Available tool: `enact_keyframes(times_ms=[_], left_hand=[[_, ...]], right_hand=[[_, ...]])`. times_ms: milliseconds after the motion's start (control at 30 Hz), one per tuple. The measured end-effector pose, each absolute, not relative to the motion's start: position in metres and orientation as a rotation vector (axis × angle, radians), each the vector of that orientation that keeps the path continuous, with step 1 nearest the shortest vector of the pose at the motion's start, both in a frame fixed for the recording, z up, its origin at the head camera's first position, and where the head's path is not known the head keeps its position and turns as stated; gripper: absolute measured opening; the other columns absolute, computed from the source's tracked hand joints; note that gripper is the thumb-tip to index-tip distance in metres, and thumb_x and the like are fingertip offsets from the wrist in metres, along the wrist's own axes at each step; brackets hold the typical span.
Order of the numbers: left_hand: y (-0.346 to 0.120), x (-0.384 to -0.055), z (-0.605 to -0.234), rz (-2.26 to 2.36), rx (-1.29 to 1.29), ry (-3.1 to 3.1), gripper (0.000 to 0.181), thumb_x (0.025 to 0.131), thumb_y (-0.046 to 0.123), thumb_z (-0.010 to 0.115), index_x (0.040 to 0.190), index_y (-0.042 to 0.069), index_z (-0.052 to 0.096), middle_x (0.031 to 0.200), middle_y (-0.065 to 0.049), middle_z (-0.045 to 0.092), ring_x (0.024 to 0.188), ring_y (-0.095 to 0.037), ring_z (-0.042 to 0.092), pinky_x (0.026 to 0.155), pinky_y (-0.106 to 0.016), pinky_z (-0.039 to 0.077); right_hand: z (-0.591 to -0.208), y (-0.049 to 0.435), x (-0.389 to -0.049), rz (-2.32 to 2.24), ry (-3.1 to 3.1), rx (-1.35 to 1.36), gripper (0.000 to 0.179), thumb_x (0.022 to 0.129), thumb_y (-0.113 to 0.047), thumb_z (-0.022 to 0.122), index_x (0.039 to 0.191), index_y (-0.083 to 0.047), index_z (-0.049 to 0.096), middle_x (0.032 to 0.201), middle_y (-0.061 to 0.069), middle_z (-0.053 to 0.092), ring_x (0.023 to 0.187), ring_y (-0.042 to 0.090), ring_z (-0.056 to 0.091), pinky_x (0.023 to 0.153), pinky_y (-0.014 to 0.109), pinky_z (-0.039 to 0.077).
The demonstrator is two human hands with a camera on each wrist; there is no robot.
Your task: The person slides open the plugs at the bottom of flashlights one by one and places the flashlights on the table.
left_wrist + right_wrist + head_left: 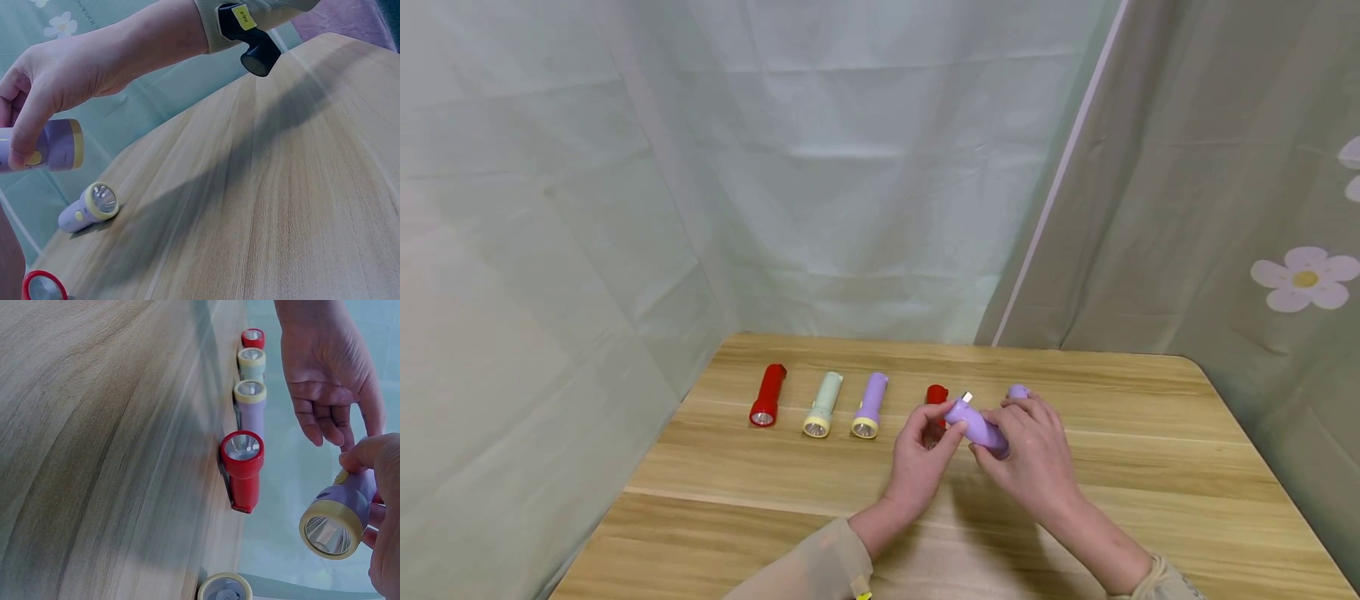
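A purple flashlight (pixel 982 430) is held up over the table between both hands, its yellow-rimmed head (pixel 329 530) pointing back toward the right wrist. My right hand (pixel 1037 454) grips its body from the right, thumb near the yellow switch (pixel 341 477). At the tail end, the thumb and index finger of my left hand (pixel 919 467) pinch it. A small white and silver piece (pixel 967 397) sticks up from that tail. Behind the left hand lies a red flashlight (pixel 244 464), partly hidden in the head view. Another purple flashlight (pixel 1018 391) lies mostly hidden behind the right hand.
Farther left on the wooden table (pixel 715 492) are a red flashlight (pixel 769 394), a pale green one (pixel 825 402) and a purple one (pixel 872 404), set side by side with their lenses facing me. Hanging curtains (pixel 865 183) enclose the table's back and sides.
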State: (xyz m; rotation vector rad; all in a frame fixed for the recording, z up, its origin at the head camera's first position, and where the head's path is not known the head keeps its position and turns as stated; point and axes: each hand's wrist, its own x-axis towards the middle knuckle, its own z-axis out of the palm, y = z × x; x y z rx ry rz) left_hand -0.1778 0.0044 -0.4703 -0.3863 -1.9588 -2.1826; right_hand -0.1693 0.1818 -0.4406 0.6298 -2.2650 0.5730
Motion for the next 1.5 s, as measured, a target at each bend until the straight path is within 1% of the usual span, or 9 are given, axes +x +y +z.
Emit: enact_keyframes(times_ms=[567, 1100, 1267, 1400, 1500], left_hand=[[0.0041, -0.1780, -0.4695, -2.178, -0.402, -1.963, 0.030, 0.095, 0.013, 0.075, 0.125, 0.013, 0.069, 0.111, -0.006, 0.065, 0.087, -0.016, 0.056, 0.074, -0.021, 0.048], [0.0054, -0.1779, -0.4715, -2.185, -0.415, -1.955, 0.033, 0.095, 0.012, 0.074, 0.128, 0.013, 0.069, 0.114, -0.007, 0.066, 0.088, -0.015, 0.056, 0.073, -0.020, 0.048], [0.0036, -0.1771, -0.4708, -2.196, -0.443, -1.944, 0.033, 0.096, 0.011, 0.073, 0.129, 0.012, 0.068, 0.116, -0.008, 0.065, 0.088, -0.015, 0.056, 0.074, -0.020, 0.049], [0.0002, -0.1768, -0.4710, -2.171, -0.474, -1.981, 0.034, 0.097, 0.012, 0.072, 0.131, 0.013, 0.068, 0.110, -0.006, 0.065, 0.086, -0.014, 0.057, 0.073, -0.019, 0.049], [-0.0029, -0.1774, -0.4704, -2.137, -0.502, -2.034, 0.036, 0.099, 0.015, 0.070, 0.135, 0.016, 0.068, 0.108, -0.004, 0.065, 0.088, -0.014, 0.059, 0.074, -0.020, 0.049]], right_hand=[[-0.4414, 0.1813, -0.1693, 0.566, -2.257, 0.636, 0.038, 0.068, -0.019, 0.092, 0.098, -0.005, 0.073, 0.092, 0.006, 0.073, 0.102, 0.034, 0.061, 0.102, 0.057, 0.040], [-0.4431, 0.1825, -0.1684, 0.571, -2.264, 0.637, 0.038, 0.068, -0.019, 0.092, 0.098, -0.007, 0.073, 0.092, 0.004, 0.073, 0.103, 0.034, 0.061, 0.103, 0.057, 0.039], [-0.4430, 0.1833, -0.1688, 0.571, -2.263, 0.640, 0.038, 0.068, -0.019, 0.092, 0.099, -0.007, 0.074, 0.091, 0.005, 0.072, 0.098, 0.032, 0.061, 0.102, 0.056, 0.040], [-0.4430, 0.1845, -0.1689, 0.573, -2.276, 0.631, 0.039, 0.068, -0.018, 0.092, 0.100, -0.007, 0.074, 0.090, 0.004, 0.072, 0.090, 0.028, 0.060, 0.101, 0.057, 0.041], [-0.4419, 0.1855, -0.1691, 0.578, -2.290, 0.615, 0.040, 0.067, -0.018, 0.093, 0.100, -0.006, 0.074, 0.090, 0.005, 0.073, 0.087, 0.026, 0.059, 0.103, 0.058, 0.041]])
